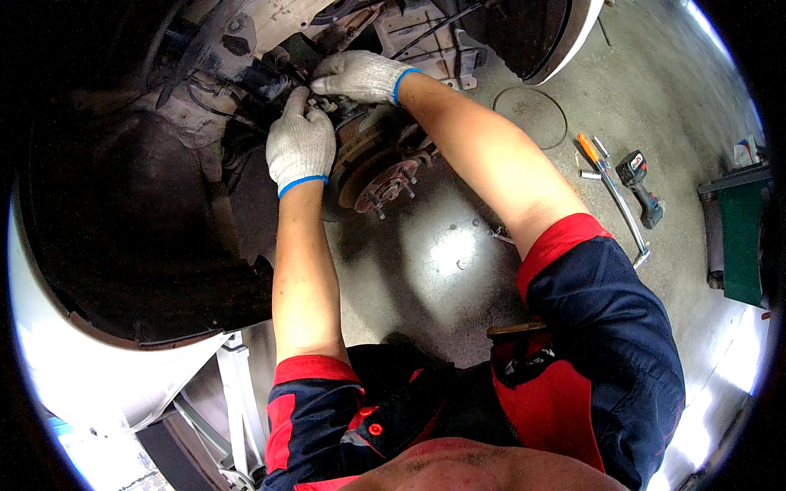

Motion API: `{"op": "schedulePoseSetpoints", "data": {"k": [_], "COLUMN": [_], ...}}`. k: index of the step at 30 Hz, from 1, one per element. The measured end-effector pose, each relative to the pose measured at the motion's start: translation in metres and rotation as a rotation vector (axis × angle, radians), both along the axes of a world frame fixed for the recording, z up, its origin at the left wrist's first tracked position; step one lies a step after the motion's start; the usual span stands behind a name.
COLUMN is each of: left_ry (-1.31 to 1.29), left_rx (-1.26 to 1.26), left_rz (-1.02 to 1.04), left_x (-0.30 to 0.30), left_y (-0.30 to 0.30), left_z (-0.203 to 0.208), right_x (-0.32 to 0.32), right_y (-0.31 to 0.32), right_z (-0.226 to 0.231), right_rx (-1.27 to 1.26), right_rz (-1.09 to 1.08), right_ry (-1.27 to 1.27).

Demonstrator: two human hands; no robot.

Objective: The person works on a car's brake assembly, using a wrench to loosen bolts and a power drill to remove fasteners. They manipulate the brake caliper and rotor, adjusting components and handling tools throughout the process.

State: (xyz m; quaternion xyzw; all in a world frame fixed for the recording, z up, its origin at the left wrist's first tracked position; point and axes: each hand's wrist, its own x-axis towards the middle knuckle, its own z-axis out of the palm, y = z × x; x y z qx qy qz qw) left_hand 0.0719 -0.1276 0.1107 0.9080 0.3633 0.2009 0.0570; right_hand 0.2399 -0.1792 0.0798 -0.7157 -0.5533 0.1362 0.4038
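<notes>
Both my hands wear whitish knit gloves with blue cuffs and reach into a car's wheel well. My left hand (302,146) points upward, its fingers drawn together at a dark part just above the brake disc. From the right, my right hand (360,78) bends its fingers in to the same spot, nearly touching the left fingertips. What the fingers grip there is too small and shadowed to name. Below the hands sits the rusty brake disc (352,170) with its wheel hub (389,186), studs sticking out. A dark strut (260,80) is just left of the fingertips.
A dark wheel-arch liner (139,237) and white fender (90,360) curve round the left. On the floor at right lie an orange-handled wrench bar (618,200), a socket (589,174), a cordless impact wrench (642,188) and a thin black loop (565,123). A green cart (741,245) stands far right.
</notes>
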Motion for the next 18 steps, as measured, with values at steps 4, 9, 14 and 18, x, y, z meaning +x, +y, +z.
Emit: {"op": "schedulePoseSetpoints", "data": {"k": [4, 9, 14, 18], "left_ry": [-0.015, -0.016, -0.026, -0.007], "left_rx": [0.033, 0.022, 0.017, 0.018], "left_rz": [-0.008, -0.004, -0.017, -0.012], "left_x": [-0.003, -0.001, 0.001, -0.002], "left_y": [0.001, -0.001, -0.003, -0.002], "left_z": [0.000, 0.001, 0.001, 0.002], "right_x": [-0.003, 0.003, 0.011, 0.007], "right_y": [-0.002, -0.005, -0.001, 0.000], "right_z": [0.002, 0.000, -0.010, -0.010], "right_rx": [0.036, 0.065, 0.067, 0.153], "right_rz": [-0.032, 0.036, 0.061, 0.028], "right_ry": [0.126, 0.224, 0.313, 0.249]}}
